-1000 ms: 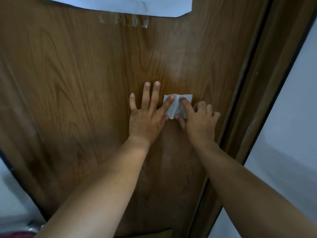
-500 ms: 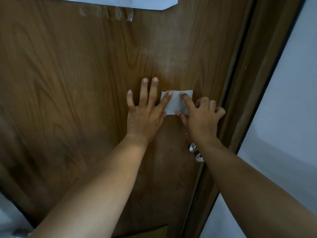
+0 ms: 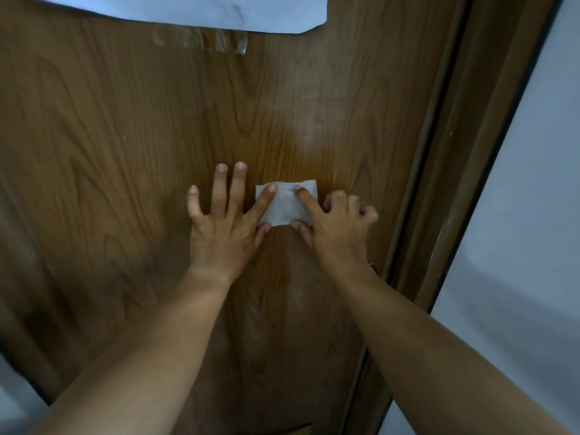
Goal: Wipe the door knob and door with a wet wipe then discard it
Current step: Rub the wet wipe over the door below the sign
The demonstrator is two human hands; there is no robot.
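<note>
A small folded white wet wipe [image 3: 284,205] lies flat against the brown wooden door [image 3: 157,136]. My left hand [image 3: 224,227] rests spread on the door, its index fingertip and thumb on the wipe's left edge. My right hand [image 3: 337,229] presses the wipe's right part with index finger and thumb, the other fingers curled. A sliver of the metal door knob [image 3: 372,265] peeks out beside my right wrist; the rest is hidden behind my arm.
A white paper sheet [image 3: 188,11] is taped at the door's top, with strips of clear tape [image 3: 201,40] below it. The brown door frame [image 3: 464,158] runs down the right, beside a pale wall [image 3: 527,215].
Both hands stay on the wipe in about the same spot. The view has shifted, and the knob seen below my right wrist half a second ago is now almost hidden.
</note>
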